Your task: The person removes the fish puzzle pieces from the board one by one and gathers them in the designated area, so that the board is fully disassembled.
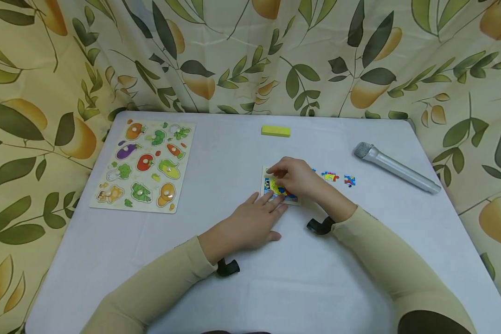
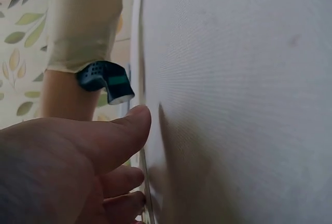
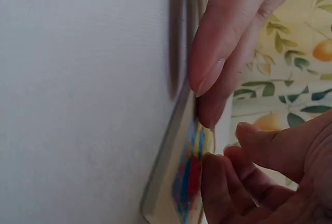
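A small jigsaw puzzle (image 1: 268, 185) in a pale frame lies on the table, its bright picture partly hidden under both hands. Straight fingers of my left hand (image 1: 255, 223) rest on the puzzle's near left edge, with the thumb spread away. Over the puzzle is my right hand (image 1: 295, 178); its bent fingertips touch the printed surface. The right wrist view shows the puzzle frame (image 3: 165, 175) edge-on, and the right thumb (image 3: 251, 133) apart from the fingers with nothing seen between them. Loose puzzle pieces (image 1: 330, 176) lie just right of that hand, one partly covered.
On the left lies a vegetable peg board (image 1: 153, 185). A yellow block (image 1: 275, 131) sits behind the puzzle, and a silver microphone (image 1: 396, 168) lies at the right. Black wrist cameras (image 1: 319, 226) stick out below the wrists. Patterned curtain (image 1: 234, 55) hangs behind the white table (image 1: 225, 153).
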Demonstrator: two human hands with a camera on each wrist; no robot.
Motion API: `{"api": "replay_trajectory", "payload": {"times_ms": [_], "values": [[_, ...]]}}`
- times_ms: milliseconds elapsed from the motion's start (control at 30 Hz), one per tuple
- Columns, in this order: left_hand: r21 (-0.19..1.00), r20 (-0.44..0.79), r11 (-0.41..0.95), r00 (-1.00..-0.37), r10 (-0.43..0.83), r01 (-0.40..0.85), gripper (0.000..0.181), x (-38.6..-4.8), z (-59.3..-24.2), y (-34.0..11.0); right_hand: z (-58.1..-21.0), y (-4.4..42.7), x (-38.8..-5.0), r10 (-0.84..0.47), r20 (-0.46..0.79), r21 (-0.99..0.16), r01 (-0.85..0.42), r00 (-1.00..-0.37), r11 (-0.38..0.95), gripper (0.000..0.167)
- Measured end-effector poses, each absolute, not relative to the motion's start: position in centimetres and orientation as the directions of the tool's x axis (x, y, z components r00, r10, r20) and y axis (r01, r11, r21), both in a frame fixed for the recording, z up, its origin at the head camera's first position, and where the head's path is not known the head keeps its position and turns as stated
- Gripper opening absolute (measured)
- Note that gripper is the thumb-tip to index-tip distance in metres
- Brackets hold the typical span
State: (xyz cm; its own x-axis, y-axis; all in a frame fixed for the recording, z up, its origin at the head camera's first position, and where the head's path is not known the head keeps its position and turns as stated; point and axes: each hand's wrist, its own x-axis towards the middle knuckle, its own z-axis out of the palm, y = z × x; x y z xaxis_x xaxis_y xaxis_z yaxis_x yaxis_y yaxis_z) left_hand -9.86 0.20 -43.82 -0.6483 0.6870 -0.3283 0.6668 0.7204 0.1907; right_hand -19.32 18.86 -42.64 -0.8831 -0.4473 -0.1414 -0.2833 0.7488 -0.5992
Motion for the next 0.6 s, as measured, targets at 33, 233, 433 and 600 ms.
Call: {"api": "replay_trajectory", "payload": {"times_ms": [33,233,433,600], "values": [[0.195,-0.333,0.720,-0.645,0.688,0.666,0.084,-9.85,-43.78,0.14,-42.74,18.74,-19.33,-0.448,-0.149,-0.601,-0.279,-0.881,0.748,0.032],[0.199,-0.358,0.718,-0.632,0.687,0.667,0.084,-9.87,-43.50,-0.10,-43.08,18.52,-19.26,-0.456,-0.181,-0.590,-0.275,-0.871,0.759,0.028],[0.201,-0.365,0.723,-0.635,0.681,0.660,0.083,-10.08,-43.53,-0.10,-43.20,18.54,-19.11,-0.474,-0.173,-0.594,-0.292,-0.863,0.749,0.029],[0.214,-0.370,0.727,-0.635,0.678,0.652,0.083,-10.15,-43.64,-0.01,-43.51,18.51,-19.06,-0.448,-0.181,-0.602,-0.262,-0.876,0.754,0.028]]}}
